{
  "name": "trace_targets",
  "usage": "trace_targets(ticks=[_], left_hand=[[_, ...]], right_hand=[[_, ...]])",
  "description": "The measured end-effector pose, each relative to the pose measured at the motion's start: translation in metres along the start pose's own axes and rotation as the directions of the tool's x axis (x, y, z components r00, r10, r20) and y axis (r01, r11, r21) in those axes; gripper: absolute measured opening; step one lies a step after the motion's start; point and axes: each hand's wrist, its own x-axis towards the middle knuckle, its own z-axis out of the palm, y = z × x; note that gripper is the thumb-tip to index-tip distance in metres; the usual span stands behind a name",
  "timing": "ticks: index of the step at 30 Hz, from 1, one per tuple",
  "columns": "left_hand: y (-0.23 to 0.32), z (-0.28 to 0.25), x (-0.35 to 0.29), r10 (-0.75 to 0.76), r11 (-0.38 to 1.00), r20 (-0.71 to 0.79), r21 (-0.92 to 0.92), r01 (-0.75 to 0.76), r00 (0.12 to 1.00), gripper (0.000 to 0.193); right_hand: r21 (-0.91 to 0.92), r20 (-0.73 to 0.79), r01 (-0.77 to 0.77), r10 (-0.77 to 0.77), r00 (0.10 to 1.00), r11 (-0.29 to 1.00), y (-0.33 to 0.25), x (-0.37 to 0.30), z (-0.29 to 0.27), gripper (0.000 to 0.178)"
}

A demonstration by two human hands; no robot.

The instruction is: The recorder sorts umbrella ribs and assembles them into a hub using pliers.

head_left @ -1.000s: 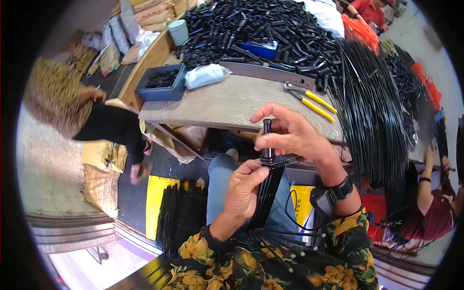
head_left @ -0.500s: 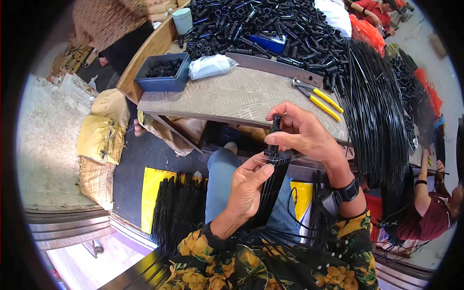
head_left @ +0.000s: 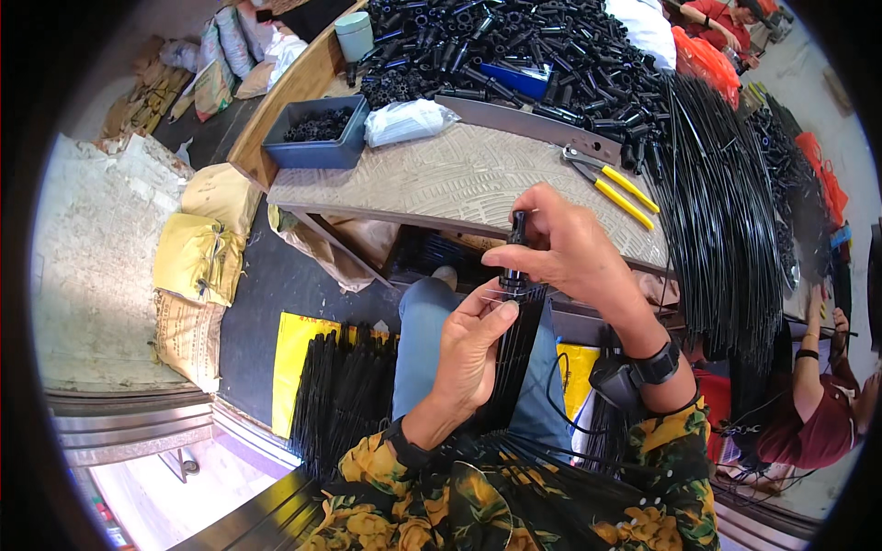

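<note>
Apparent joining step: the right hand's fingers (head_left: 529, 264) pinch a glossy black plastic tube (head_left: 519, 225) just above the left hand's fingers (head_left: 498, 319), which grasp slender black rods (head_left: 517, 344); the next move likely needs steady alignment.

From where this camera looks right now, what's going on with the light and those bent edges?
Head view: the corners go black, and the wooden board looks bowed by the wide lens; head view: bright glints streak the black rods at right; head view: shadow darkens the space beneath the workbench; head view: the left hand and right hand look reasonably sharp.
</note>
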Motion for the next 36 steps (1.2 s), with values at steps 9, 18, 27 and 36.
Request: trace_targets(ticks=[9,18,27,36], left_hand=[[0.000,-0.003,-0.005,0.057,0.998,0.022,0.025,-0.058,0.998,0.023],[0.006,-0.008,-0.007,0.117,0.991,0.088,0.060,-0.122,0.989,0.030],[0.017,-0.017,-0.017,0.188,0.970,0.032,0.153,-0.191,0.982,0.035],[0.023,-0.031,-0.014,0.138,0.977,0.200,0.133,-0.167,0.970,0.041]], right_hand=[[0.258,0.079,-0.013,-0.007,0.997,0.966,0.000,0.000,0.004,0.040],[0.147,-0.384,0.254,-0.181,0.905,0.956,0.017,-0.047,0.034,0.094],[0.958,-0.156,0.075,0.287,0.945,0.275,0.003,-0.068,0.104,0.024],[0.952,-0.001,-0.081,0.270,0.963,0.295,0.009,-0.077,0.099,0.013]])
